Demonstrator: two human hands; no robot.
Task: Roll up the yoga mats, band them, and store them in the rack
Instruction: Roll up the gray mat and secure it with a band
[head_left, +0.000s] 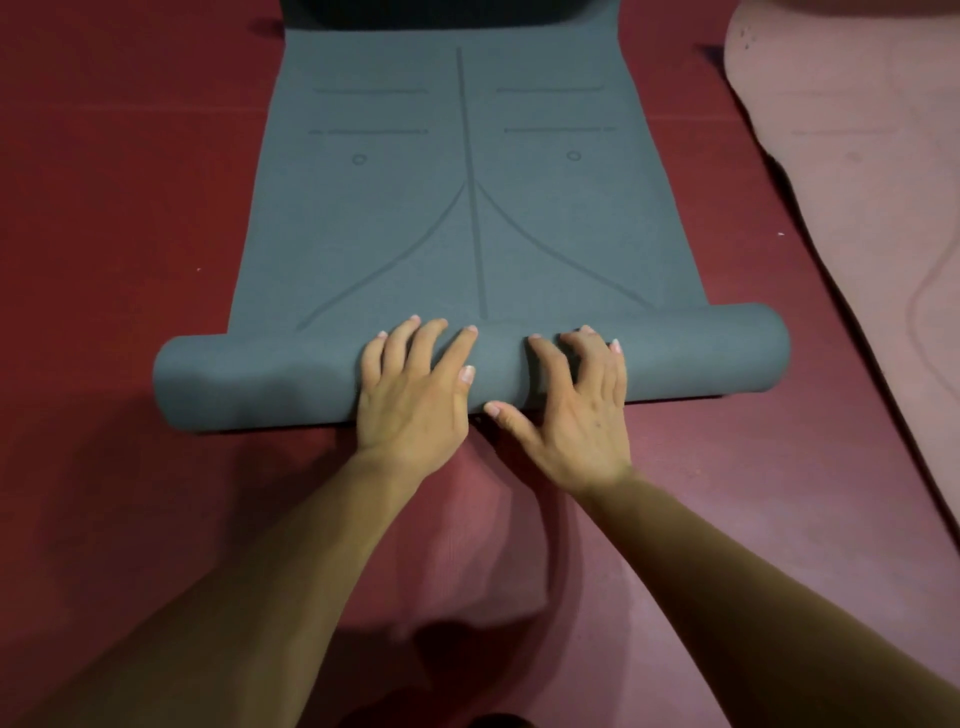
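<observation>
A grey-blue yoga mat (415, 234) is seen laid lengthwise on a dark red floor (104, 208), running away from the camera. Its near end is wound into a thick roll (260, 379) that lies crosswise, w/ the flat part stretching out beyond it. The roll's R end sits a bit farther from the camera than its L end.

Alignment marks are printed on the flat part: a ctr line, two curved lines splaying toward the roll, two small circles and short dashes farther up.

The L hand (415, 384) is laid palm-down on top of the roll, just L of ctr, fingers spread and only slightly bent over the curve, tips at the roll's far edge. Nothing is gripped; the roll is pressed, not clasped. The R hand (576, 405) is set just beside it, R of ctr, fingers spread and bent a bit more, tips pressed into the roll; its thumb is stretched toward the L hand along the roll's near side. The two hands are close but not touching.

A pink mat (857, 156) is spread on the floor to the R, apart from the grey-blue one. At the top edge a dark shape (452, 10) is seen at the mat's far end; what it is can't be told.
</observation>
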